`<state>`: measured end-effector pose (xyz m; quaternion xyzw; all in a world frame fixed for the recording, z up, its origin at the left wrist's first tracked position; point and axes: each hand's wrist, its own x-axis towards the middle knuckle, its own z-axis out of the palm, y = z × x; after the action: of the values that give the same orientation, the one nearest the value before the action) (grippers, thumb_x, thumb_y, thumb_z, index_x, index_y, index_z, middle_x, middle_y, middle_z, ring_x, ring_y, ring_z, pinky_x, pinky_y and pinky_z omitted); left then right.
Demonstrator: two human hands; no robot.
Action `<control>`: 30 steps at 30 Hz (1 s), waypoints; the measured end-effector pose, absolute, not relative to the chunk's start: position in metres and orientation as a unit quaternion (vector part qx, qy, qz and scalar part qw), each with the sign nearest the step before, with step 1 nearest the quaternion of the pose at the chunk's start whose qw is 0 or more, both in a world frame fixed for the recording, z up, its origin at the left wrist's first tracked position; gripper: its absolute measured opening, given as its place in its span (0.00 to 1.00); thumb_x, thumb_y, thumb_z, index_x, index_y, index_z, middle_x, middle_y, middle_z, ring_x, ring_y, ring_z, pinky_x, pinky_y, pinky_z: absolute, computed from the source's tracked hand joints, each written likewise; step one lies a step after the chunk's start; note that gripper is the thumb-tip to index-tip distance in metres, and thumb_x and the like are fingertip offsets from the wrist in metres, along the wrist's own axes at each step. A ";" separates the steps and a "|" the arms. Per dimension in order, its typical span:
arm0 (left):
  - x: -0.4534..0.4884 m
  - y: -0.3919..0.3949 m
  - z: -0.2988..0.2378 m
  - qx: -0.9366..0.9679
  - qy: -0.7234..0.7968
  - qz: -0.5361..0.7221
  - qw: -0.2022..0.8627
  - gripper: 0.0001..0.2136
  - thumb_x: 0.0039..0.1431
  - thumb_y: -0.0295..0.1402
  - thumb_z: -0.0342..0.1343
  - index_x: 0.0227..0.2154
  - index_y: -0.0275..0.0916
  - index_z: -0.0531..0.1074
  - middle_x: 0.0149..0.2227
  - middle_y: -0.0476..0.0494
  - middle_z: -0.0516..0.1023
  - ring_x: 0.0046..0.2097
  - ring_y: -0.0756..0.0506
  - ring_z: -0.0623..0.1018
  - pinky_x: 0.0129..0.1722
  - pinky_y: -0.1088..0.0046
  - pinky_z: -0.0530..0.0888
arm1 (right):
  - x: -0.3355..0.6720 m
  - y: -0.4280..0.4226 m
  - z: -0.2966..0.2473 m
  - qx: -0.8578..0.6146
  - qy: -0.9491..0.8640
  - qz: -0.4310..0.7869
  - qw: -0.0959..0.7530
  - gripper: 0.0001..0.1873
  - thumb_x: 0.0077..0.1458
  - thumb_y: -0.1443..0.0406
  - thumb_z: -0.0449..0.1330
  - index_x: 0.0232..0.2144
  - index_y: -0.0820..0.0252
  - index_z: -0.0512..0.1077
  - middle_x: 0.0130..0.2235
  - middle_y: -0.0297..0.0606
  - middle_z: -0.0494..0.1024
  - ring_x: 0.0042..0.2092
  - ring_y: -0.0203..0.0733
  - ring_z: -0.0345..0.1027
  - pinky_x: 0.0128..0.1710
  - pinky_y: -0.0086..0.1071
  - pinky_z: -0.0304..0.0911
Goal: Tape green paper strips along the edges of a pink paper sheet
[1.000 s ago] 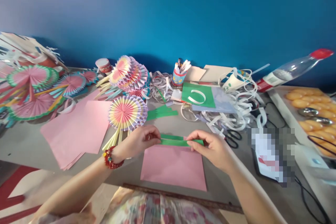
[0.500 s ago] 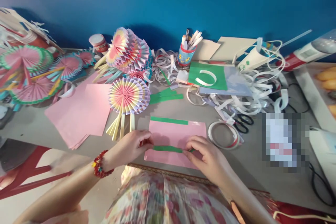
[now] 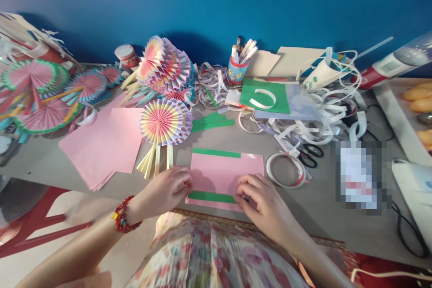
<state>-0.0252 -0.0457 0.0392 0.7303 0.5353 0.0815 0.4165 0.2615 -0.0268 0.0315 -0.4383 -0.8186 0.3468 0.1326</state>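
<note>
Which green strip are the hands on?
The near-edge green strip on the pink sheet, with left hand and right hand at its ends; the far-edge strip lies untouched.

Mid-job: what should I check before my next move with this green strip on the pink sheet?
1. Near green paper strip lies flat along the rectangular pink paper sheet's near edge: ok.
2. Left hand covers its left end, right hand its right end: ok.
3. Fingers pinching or only pressing: cannot tell.
4. Second green paper strip lies along the far edge: ok.
5. White tape ring and black-handled scissors lie right of the sheet, apart from it: ok.
</note>
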 end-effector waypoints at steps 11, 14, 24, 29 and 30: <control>-0.026 -0.050 0.036 0.799 0.479 0.060 0.358 0.09 0.67 0.27 0.48 0.29 0.39 0.67 0.36 0.45 0.72 0.41 0.45 0.71 0.44 0.69 0.68 | 0.263 -0.032 0.022 -0.424 -0.841 0.318 0.113 0.09 0.54 0.71 0.65 0.28 0.57 0.68 0.40 0.36 0.73 0.44 0.44 0.66 0.45 0.38 0.58; -0.026 -0.052 0.036 0.800 0.478 0.061 0.358 0.09 0.67 0.26 0.48 0.30 0.39 0.68 0.37 0.45 0.72 0.42 0.44 0.70 0.43 0.69 0.68 | 0.262 -0.033 0.022 -0.427 -0.842 0.314 0.105 0.09 0.54 0.70 0.65 0.28 0.57 0.68 0.40 0.36 0.74 0.45 0.45 0.66 0.45 0.39 0.58; -0.026 -0.055 0.035 0.817 0.467 0.068 0.332 0.09 0.67 0.25 0.48 0.31 0.39 0.69 0.40 0.44 0.71 0.44 0.44 0.70 0.45 0.67 0.68 | 0.258 -0.036 0.023 -0.432 -0.849 0.291 0.088 0.08 0.53 0.69 0.66 0.27 0.56 0.69 0.41 0.37 0.74 0.45 0.46 0.66 0.45 0.40 0.59; -0.025 -0.056 0.034 0.821 0.467 0.072 0.321 0.09 0.66 0.25 0.48 0.31 0.39 0.69 0.40 0.44 0.71 0.44 0.44 0.70 0.45 0.67 0.69 | 0.258 -0.037 0.022 -0.432 -0.851 0.288 0.084 0.08 0.53 0.68 0.66 0.28 0.56 0.69 0.42 0.37 0.74 0.45 0.46 0.65 0.46 0.41 0.59; -0.025 -0.056 0.034 0.821 0.467 0.071 0.320 0.09 0.66 0.25 0.48 0.31 0.39 0.69 0.41 0.44 0.71 0.44 0.44 0.70 0.45 0.67 0.69 | 0.258 -0.037 0.022 -0.432 -0.850 0.289 0.082 0.08 0.53 0.68 0.66 0.28 0.56 0.69 0.42 0.37 0.74 0.45 0.46 0.65 0.46 0.41 0.58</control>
<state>-0.0254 -0.0564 0.0341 0.8209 0.4673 0.0713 0.3205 0.2578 -0.0369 0.0216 -0.4325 -0.8503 0.2886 0.0817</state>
